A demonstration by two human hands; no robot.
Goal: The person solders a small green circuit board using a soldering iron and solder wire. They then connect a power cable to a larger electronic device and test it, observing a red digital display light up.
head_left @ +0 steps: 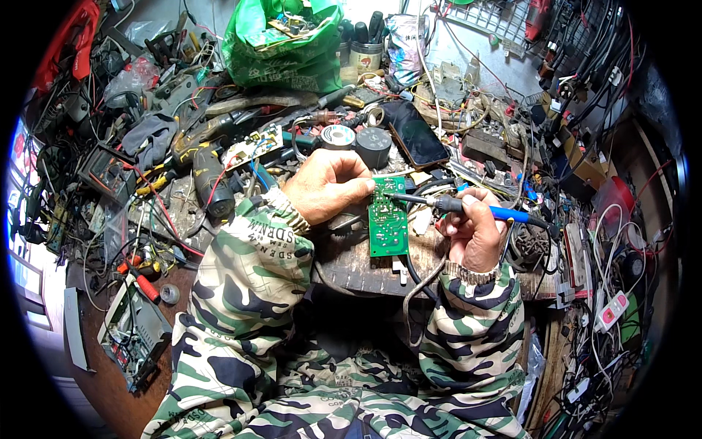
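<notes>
A green circuit board (389,227) is held over the front of the wooden bench, its solder side facing up. My left hand (329,184) pinches the board's upper left corner between thumb and fingers. In my right hand (475,228) is a soldering iron (510,214) with a blue handle, gripped like a pen. Its tip points left and meets the upper part of the board, near my left thumb. Whether the tip touches a joint is too small to tell. A white connector (399,269) shows below the board's lower edge.
Behind my hands lie a solder spool (337,137), a round black tin (373,146) and a dark phone (415,135). A green bag (284,62) stands at the back. Tools and wires crowd the left; a power strip (613,311) hangs at right. Cable loops over the bench edge (358,282).
</notes>
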